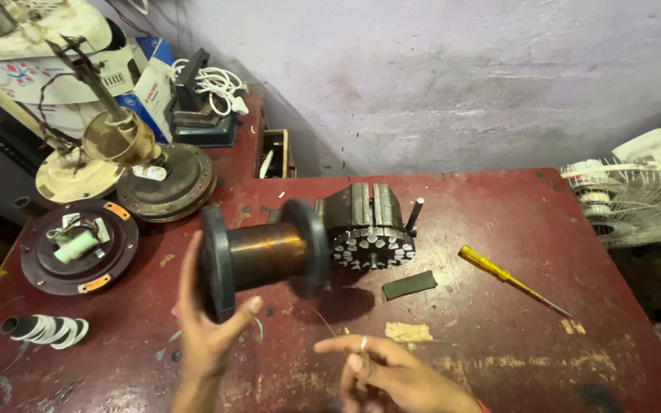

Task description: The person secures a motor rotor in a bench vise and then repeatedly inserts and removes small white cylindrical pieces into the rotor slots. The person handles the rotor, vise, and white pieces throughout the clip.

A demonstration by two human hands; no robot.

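L hand (210, 329) grips copper wire spool (260, 256) by its near flange, held above red counter (483, 222) — stator (369, 226) just behind; R hand (392, 371) fingers pinching thin wire strand (324, 321); yellow screwdriver (510, 280) lies apart.

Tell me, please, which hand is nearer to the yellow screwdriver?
Right. The right hand lies low on the table, left of and below the screwdriver; the left hand is farther left, holding the wire spool.

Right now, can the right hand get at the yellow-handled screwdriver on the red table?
Probably yes: the right hand holds only thin wire, and bare table lies between it and the yellow-handled screwdriver.
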